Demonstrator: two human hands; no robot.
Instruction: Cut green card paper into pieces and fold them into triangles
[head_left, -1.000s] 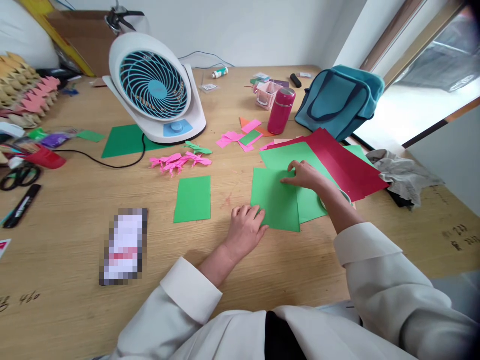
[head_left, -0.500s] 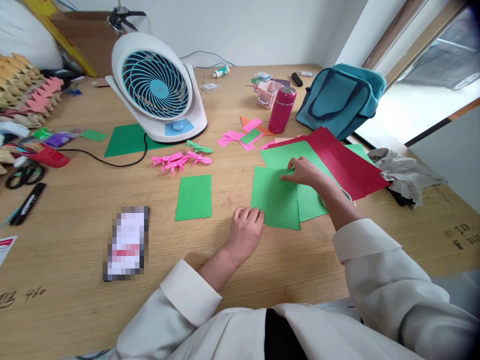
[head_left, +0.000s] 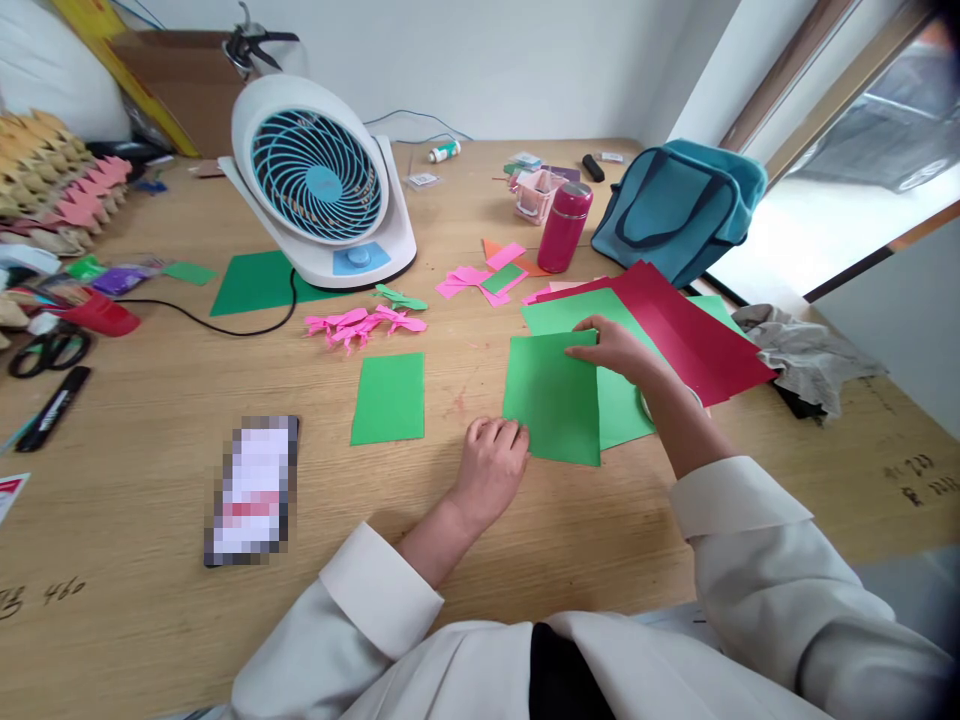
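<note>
From my end: right hand [head_left: 613, 350] clamped on the far edge of the green sheet [head_left: 553, 400], thumb on the near face. Left hand [head_left: 491, 465] at the sheet's near left corner, fingers bunched and curled; can't tell if they grip. Sheet sits right of centre on the worktop [head_left: 585, 540], in from the near edge, overlapping a larger green sheet [head_left: 621, 412]. I've got red sheets [head_left: 697, 340] toward the right edge, a fan [head_left: 322, 185] toward the far left corner, teal bag [head_left: 675, 215] by the far right corner
</note>
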